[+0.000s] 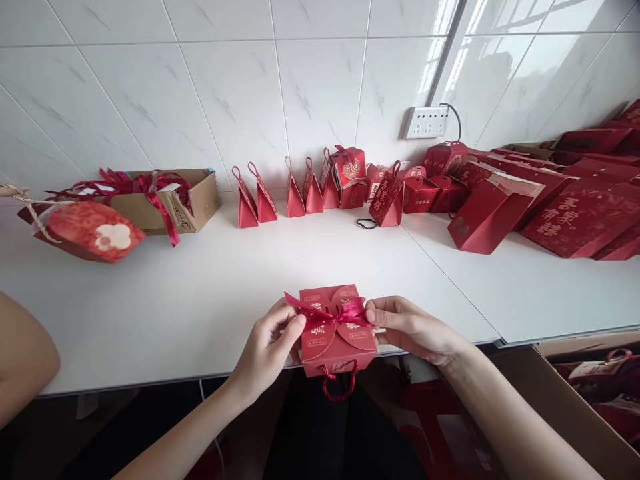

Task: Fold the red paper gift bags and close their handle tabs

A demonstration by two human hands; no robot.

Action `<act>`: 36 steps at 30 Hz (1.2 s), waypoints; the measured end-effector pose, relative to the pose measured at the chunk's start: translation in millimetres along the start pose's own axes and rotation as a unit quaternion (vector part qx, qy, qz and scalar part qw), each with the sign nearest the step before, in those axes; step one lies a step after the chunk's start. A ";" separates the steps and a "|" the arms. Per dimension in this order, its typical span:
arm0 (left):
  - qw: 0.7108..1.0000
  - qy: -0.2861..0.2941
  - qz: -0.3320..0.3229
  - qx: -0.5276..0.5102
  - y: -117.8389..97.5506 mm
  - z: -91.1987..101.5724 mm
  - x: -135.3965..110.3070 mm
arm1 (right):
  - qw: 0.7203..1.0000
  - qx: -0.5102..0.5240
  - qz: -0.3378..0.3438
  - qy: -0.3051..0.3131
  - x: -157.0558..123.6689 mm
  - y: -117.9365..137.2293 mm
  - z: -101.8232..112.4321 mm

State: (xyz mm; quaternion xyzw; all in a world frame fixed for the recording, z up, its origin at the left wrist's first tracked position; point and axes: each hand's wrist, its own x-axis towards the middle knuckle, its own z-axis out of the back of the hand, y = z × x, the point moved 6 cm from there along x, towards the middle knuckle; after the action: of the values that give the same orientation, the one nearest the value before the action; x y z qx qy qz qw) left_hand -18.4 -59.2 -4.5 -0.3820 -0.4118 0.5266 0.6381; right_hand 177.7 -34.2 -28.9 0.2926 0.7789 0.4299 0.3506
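A small red gift box (335, 348) with gold lettering sits at the front edge of the white table, a twisted red cord handle (331, 387) hanging off its near side. Across its top, where the curved flaps meet, a magenta satin ribbon (353, 311) is tied in a bow. My left hand (267, 347) is closed at the box's left side, thumb and fingers pinching the ribbon's left part. On the opposite side my right hand (413, 327) pinches the ribbon's right loop between thumb and forefinger. Some fingertips of both hands are hidden behind the box.
A cardboard box (203, 193) of ribbons stands at the back left, beside a red patterned box (97, 233) with a string. Red triangular boxes (313, 195) line the wall. Red bags (565, 217) crowd the right. Another person's limb (25, 353) shows at left.
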 end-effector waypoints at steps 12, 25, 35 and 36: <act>0.999 0.040 0.001 -0.020 7.1 3.4 1.0 | 1.000 -0.001 -0.002 0.014 -0.3 -4.4 7.5; 0.912 -0.124 -0.292 0.259 -64.7 15.2 -9.0 | 0.789 -0.569 0.210 -0.092 10.1 89.7 -60.8; 0.861 -0.077 -0.354 0.356 -67.4 -9.9 -15.8 | 0.773 -0.628 0.092 -0.008 44.6 79.6 -71.9; 0.862 -0.075 -0.353 0.355 -66.7 -9.9 -15.2 | 0.785 -0.613 0.090 -0.001 43.9 79.9 -70.4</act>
State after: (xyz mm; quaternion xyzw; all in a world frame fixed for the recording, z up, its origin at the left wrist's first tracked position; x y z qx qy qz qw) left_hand 13.0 -85.0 51.4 0.0823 -0.3506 0.4036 0.8411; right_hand 108.2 3.0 55.2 0.0856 0.3215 0.8461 0.4164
